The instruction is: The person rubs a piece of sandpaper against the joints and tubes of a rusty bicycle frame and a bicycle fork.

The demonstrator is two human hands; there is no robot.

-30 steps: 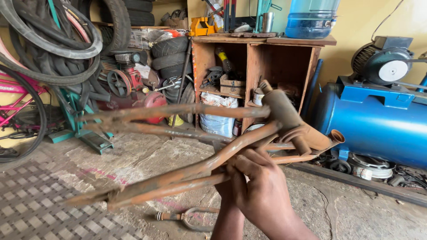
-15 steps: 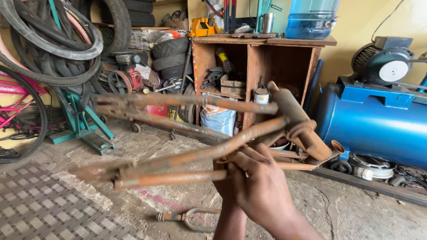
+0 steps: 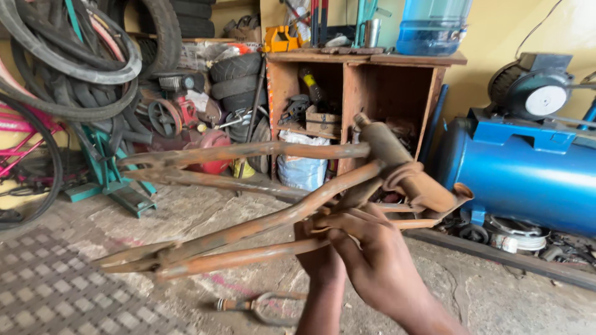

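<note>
My right hand (image 3: 379, 267) and left hand (image 3: 320, 260) gripping the rusty brown metal bike frame (image 3: 261, 186), frame tips left of the blue round tank (image 3: 528, 174), open floor under the frame.

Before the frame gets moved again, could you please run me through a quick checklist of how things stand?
1. Grip: both hands wrap the rusty bike frame near its joint: ok.
2. Which hand is left or right: they overlap, cannot tell.
3. Frame off the floor: held up in the air, ok.
4. Gap to the blue tank: frame end looks near it, cannot tell.
5. Floor below: a small metal part lies underfoot, not ok.
6. Gloves: hands bare on rusty metal, not ok.
</note>
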